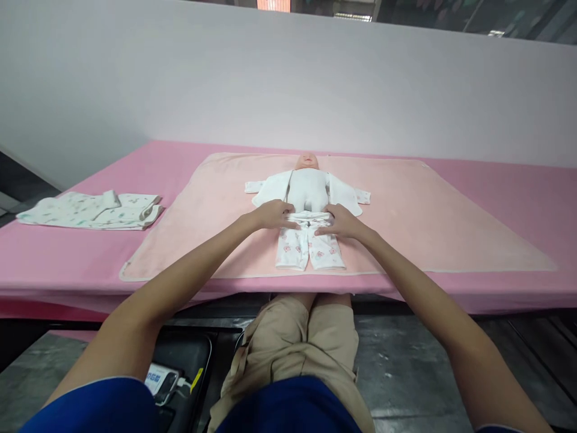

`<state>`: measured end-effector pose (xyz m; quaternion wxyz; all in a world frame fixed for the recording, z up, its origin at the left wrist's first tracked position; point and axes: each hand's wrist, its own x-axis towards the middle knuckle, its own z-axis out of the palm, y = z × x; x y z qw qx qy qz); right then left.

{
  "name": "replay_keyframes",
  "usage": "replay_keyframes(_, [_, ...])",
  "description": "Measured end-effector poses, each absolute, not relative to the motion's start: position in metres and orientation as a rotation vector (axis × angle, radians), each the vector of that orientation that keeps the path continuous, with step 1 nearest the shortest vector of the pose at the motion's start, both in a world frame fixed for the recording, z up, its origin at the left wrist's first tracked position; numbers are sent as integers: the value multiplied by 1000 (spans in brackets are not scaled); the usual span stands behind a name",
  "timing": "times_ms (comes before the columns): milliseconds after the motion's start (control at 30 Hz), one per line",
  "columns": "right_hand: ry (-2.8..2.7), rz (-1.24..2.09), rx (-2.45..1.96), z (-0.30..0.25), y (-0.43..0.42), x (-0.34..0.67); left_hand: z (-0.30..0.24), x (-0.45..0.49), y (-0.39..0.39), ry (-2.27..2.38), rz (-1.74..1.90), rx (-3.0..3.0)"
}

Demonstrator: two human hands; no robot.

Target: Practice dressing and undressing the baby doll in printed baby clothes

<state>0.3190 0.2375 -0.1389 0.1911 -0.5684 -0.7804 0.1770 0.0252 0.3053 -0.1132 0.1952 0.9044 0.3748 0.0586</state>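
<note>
A baby doll [308,161] lies on its back on a peach blanket [419,216], its head toward the wall. Its white jacket [277,187] is spread open to both sides over a white body. Small white pants [295,249] with pink flower prints cover its lower part, legs pointing toward me. My left hand [276,214] grips the waistband at its left side, and my right hand [341,221] grips it at the right. The thumbs and fingers are closed on the cloth. Whether the doll's legs are inside the pants is hidden.
Folded white cloth with green prints [90,210] lies on the pink table cover [58,258] at the left. A pale wall [288,84] stands behind the table. Below the front edge, a black chair seat [189,355] holds a device with a cable [164,385].
</note>
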Motion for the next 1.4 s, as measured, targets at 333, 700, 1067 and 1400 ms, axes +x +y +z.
replay_keyframes(333, [-2381,460,-1591,-126,193,320,-120,19,246,1129,105,2652])
replay_keyframes(700, [-2448,172,-1541,-148,142,313,-144,6,214,981,249,2900])
replay_keyframes(1067, [-2386,-33,-1471,-136,67,278,-127,-17,175,573,480,3179])
replay_keyframes(1400, [-2369,576,-1312,40,51,305,60,-29,162,657,287,2959])
